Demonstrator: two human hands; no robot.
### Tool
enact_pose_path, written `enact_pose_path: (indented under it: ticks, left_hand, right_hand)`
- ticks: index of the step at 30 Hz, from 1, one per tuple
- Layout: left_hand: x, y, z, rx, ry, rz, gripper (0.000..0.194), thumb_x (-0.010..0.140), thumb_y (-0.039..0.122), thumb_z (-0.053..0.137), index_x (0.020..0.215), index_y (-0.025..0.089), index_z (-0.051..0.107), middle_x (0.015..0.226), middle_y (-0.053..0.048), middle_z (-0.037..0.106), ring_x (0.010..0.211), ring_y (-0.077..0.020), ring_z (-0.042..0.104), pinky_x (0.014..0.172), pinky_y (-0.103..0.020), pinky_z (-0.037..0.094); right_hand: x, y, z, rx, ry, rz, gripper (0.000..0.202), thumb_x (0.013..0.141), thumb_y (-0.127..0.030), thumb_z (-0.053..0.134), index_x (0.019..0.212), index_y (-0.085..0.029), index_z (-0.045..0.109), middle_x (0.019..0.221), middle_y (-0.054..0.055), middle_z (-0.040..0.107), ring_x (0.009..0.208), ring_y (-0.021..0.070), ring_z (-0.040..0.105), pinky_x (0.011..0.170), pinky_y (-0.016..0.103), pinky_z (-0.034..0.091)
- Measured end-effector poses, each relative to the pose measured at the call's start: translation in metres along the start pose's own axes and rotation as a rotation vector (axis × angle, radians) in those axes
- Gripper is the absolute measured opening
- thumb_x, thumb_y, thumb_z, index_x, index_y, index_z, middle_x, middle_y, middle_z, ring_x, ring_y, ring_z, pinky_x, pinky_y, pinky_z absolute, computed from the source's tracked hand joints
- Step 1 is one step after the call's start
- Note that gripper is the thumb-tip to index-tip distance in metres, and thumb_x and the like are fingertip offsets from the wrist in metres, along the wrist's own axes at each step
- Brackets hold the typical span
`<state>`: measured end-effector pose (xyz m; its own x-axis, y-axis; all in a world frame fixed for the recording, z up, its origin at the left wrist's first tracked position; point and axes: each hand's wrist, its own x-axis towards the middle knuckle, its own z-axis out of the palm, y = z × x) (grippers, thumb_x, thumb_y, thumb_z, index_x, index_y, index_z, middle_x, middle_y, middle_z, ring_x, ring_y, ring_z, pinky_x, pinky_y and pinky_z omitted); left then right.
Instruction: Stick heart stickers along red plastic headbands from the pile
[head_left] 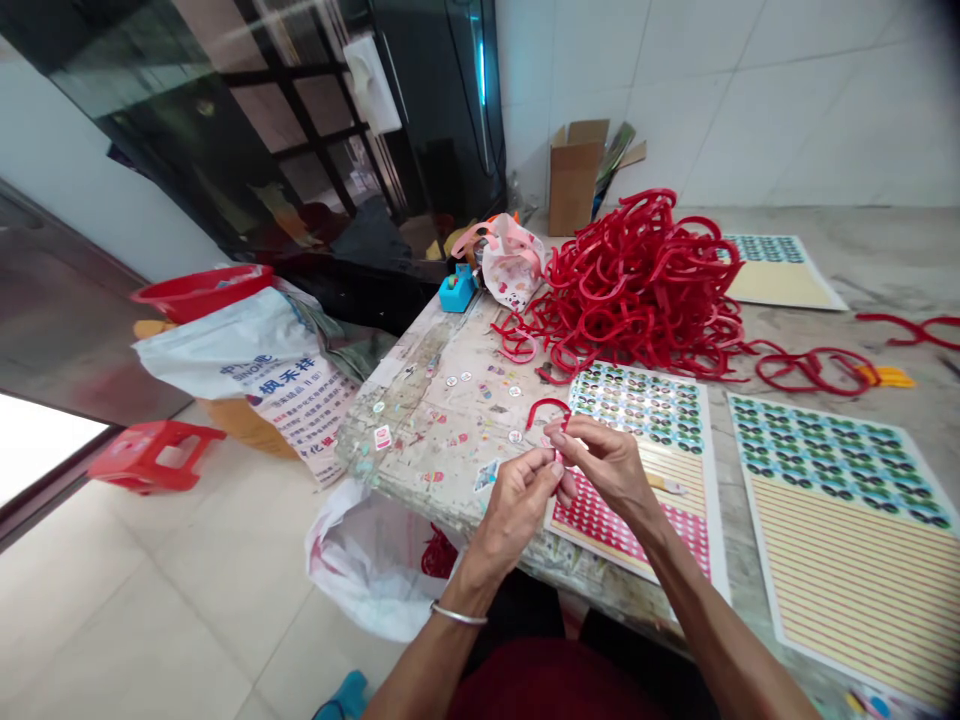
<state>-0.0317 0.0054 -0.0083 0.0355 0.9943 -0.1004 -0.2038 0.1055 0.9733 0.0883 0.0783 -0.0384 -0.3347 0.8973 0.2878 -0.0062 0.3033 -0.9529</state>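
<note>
Both hands meet over the near edge of the table, around a thin red curved band [546,403] that looks like a headband. My left hand [521,500] pinches its lower part. The fingers of my right hand [611,462] are closed on it just above; whether they also hold something small is hidden. Under the hands lies a sticker sheet [641,410] with green-and-blue rows, bare yellow strips and a red dotted part. A large tangled pile of red bands [637,285] sits behind it.
A second sticker sheet [847,560] lies at right, a third [787,275] behind. A blue tape dispenser [457,290], a patterned pouch [513,262] and a cardboard box [576,180] stand at the back. Below left are a white sack [367,560] and a red stool [154,455].
</note>
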Motion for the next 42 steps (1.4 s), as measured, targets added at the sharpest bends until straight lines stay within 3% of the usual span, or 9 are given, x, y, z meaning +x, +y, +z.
enact_pose_path:
  ticks: [9,16,23,27,36,39,42]
  left_hand:
    - [-0.005,-0.003,0.001,0.016,-0.023,-0.028,0.024,0.084,0.034,0.054,0.084,0.013,0.066,0.075,-0.005,0.062,0.071,-0.0152,0.055,0.074,-0.026,0.042]
    - [0.002,-0.007,0.005,-0.02,0.046,-0.009,0.028,0.084,0.035,0.054,0.069,0.013,0.06,0.065,-0.002,0.056,0.062,-0.0119,0.049,0.065,-0.024,0.04]
    - [-0.005,-0.014,0.002,0.022,0.03,-0.005,0.025,0.087,0.031,0.049,0.072,0.014,0.057,0.068,-0.001,0.053,0.064,-0.0115,0.047,0.066,-0.024,0.038]
    - [-0.006,-0.017,0.002,-0.001,0.022,0.011,0.022,0.088,0.03,0.049,0.077,0.013,0.059,0.069,-0.001,0.054,0.065,-0.0112,0.047,0.066,-0.024,0.037]
    - [-0.005,-0.025,-0.001,-0.044,-0.007,0.03,0.024,0.088,0.028,0.048,0.096,0.011,0.063,0.069,-0.001,0.055,0.066,-0.0107,0.047,0.069,-0.023,0.037]
    - [-0.004,-0.026,-0.005,0.042,0.0,0.038,0.026,0.089,0.029,0.046,0.096,0.012,0.064,0.071,-0.002,0.057,0.068,-0.0121,0.05,0.071,-0.024,0.04]
    - [0.002,-0.035,-0.024,0.3,0.071,0.085,0.026,0.088,0.03,0.046,0.098,0.015,0.064,0.085,-0.006,0.062,0.082,-0.0168,0.057,0.079,-0.028,0.044]
  right_hand:
    - [0.002,0.001,-0.003,0.04,0.003,-0.034,0.011,0.078,-0.03,0.064,0.081,-0.023,0.073,0.092,0.007,0.07,0.087,0.0211,0.065,0.069,0.032,0.054]
    - [-0.002,-0.005,-0.002,-0.002,-0.022,-0.117,0.014,0.08,-0.027,0.062,0.09,-0.025,0.073,0.101,0.008,0.069,0.097,0.0218,0.063,0.083,0.038,0.052]
    - [-0.003,-0.001,-0.002,0.075,0.026,0.096,0.031,0.077,-0.03,0.066,0.107,-0.024,0.068,0.096,0.006,0.071,0.081,0.0196,0.067,0.067,0.031,0.057]
    - [-0.001,-0.001,-0.002,0.165,0.043,0.154,0.028,0.075,-0.033,0.068,0.101,-0.021,0.07,0.092,0.006,0.072,0.082,0.021,0.068,0.073,0.034,0.057]
    - [0.003,-0.004,0.001,0.298,0.029,0.285,0.031,0.077,-0.037,0.066,0.101,-0.018,0.063,0.08,0.005,0.071,0.073,0.0178,0.068,0.062,0.029,0.056]
    - [0.004,0.004,0.002,0.32,0.008,0.282,0.031,0.081,-0.04,0.06,0.104,-0.019,0.062,0.084,0.005,0.071,0.071,0.0163,0.067,0.065,0.031,0.057]
    - [0.006,0.024,-0.005,0.174,0.013,0.206,0.032,0.087,-0.041,0.049,0.107,-0.019,0.06,0.09,0.006,0.07,0.075,0.0169,0.067,0.068,0.034,0.057]
